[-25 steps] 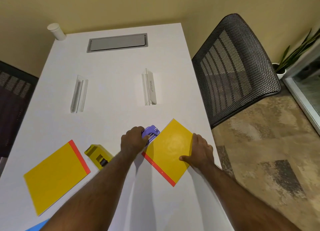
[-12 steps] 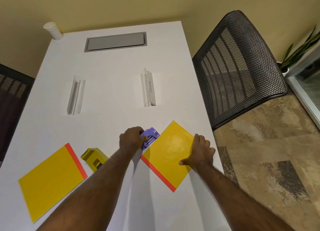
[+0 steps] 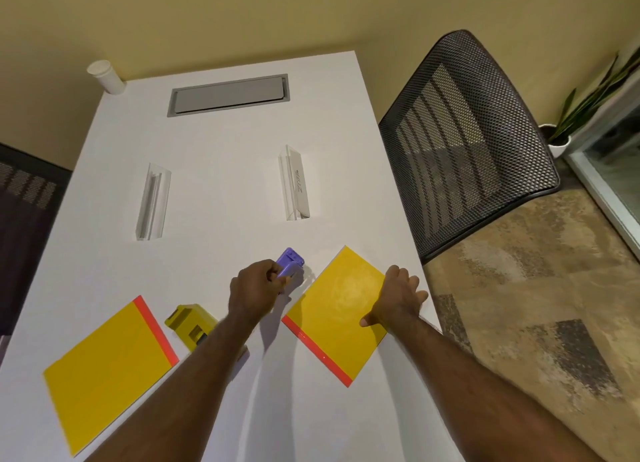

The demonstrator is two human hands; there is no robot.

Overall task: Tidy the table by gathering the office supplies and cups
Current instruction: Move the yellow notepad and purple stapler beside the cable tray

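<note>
1. Since the earlier frames the purple stapler [image 3: 290, 263] has come off the corner of the right yellow notebook [image 3: 337, 314]; it is now sitting raised and just beside that notebook's left edge, no longer overlapping it.
2. The left hand [image 3: 256, 290] is curling its fingers around the stapler, gripping its near end while the far end is sticking out past the knuckles.
3. The right hand [image 3: 398, 300] is resting on the right edge of the right yellow notebook, thumb lying on the cover and fingers curling over the edge near the worktop [image 3: 225, 149] side.
4. That notebook is lying tilted, its orange spine facing the near left.
5. A second yellow notebook [image 3: 107, 368] is lying flat at the near left, well apart from both hands.
6. A yellow tape dispenser [image 3: 190, 323] is sitting between the two notebooks, partly hidden by the left forearm.
7. Two clear acrylic stands [image 3: 152, 201] [image 3: 294, 184] are standing farther back.
8. A white cup [image 3: 105, 77] is standing at the far left corner.
</note>
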